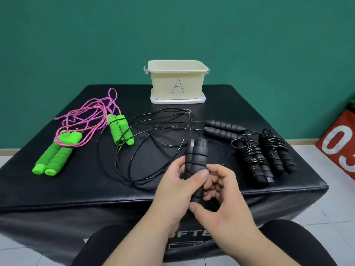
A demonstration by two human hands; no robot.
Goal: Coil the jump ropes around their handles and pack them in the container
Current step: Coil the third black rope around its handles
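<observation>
My left hand (175, 186) and my right hand (221, 196) both grip a pair of black foam handles (196, 152), held together upright above the front of the black box. Their thin black rope (153, 139) lies in loose loops on the box behind them. Two black ropes wound around their handles (263, 160) lie at the right. Another pair of black handles (222, 129) lies uncoiled behind those. Two green-handled ropes (55, 152) with pink cord (90, 114) lie loose at the left. The cream container marked A (177, 81) stands open at the back middle.
The black padded box (57, 192) serves as the table, and the container rests on a white lid (177, 100). A red box with white numerals (338, 148) stands on the tiled floor at the right. My knees show at the bottom edge.
</observation>
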